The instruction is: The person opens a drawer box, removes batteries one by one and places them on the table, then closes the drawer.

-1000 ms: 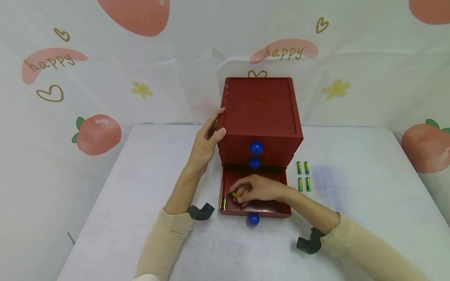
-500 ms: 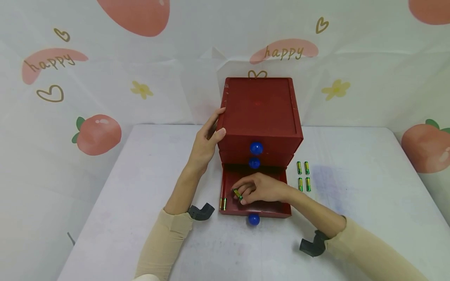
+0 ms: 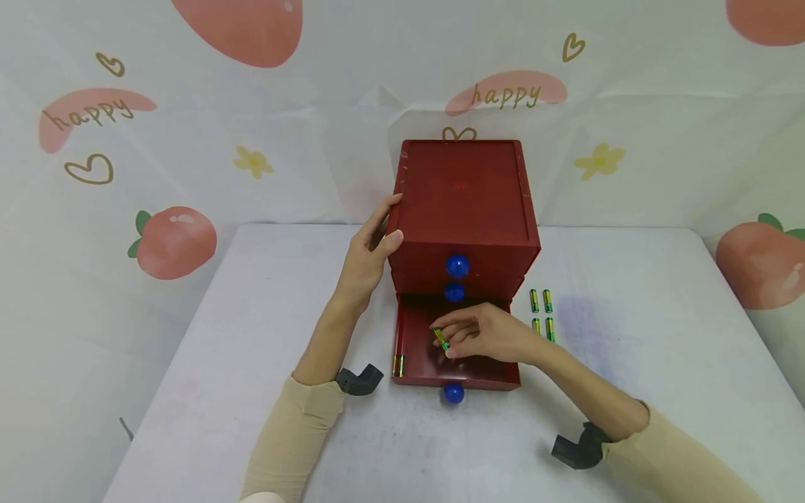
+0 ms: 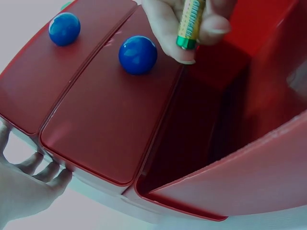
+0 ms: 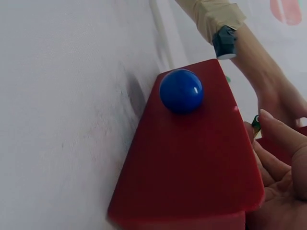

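Observation:
A red drawer cabinet point(image 3: 462, 192) with blue knobs stands on the table, its bottom drawer point(image 3: 418, 382) pulled out. My left hand point(image 3: 363, 269) lies against the cabinet's left side, thumb and fingers extended near the top edge. My right hand point(image 3: 484, 335) pinches a green and yellow battery point(image 3: 441, 339) between thumb and fingers over the open drawer. In the left wrist view, the battery point(image 4: 190, 21) shows its green end below the fingertips. Two batteries point(image 3: 399, 365) stand side by side in the drawer's front left corner.
Several batteries point(image 3: 547, 301) lie in two short rows on the white table point(image 3: 641, 363), right of the cabinet. The drawer's blue knob point(image 3: 454, 393) sticks out toward the front. Behind the table hangs a printed white cloth point(image 3: 314, 91).
My right hand has moved right and slightly back from the drawer's left part, carrying the battery with it. The left hand keeps its place on the cabinet.

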The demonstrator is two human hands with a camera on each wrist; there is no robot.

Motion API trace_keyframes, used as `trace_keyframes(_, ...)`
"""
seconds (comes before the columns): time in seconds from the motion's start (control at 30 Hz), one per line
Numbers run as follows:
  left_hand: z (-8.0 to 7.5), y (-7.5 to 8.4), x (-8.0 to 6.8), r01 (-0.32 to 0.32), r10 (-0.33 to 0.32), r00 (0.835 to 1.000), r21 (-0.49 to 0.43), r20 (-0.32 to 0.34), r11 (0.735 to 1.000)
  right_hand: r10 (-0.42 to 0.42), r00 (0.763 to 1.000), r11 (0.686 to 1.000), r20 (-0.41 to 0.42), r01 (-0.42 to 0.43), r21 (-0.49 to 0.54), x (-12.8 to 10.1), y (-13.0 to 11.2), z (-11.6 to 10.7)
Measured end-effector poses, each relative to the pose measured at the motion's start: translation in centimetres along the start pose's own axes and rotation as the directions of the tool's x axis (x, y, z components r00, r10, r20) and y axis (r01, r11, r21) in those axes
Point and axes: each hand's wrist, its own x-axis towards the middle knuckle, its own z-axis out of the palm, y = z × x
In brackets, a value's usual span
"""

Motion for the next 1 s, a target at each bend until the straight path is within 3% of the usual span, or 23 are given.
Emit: trace_keyframes(1.0,0.0,0.0,0.0,0.006,-0.006,1.0,-0.001,0.0,1.0,0.017,0.984,0.994,-0.175,-0.035,-0.101,-5.3,0.3,-2.7)
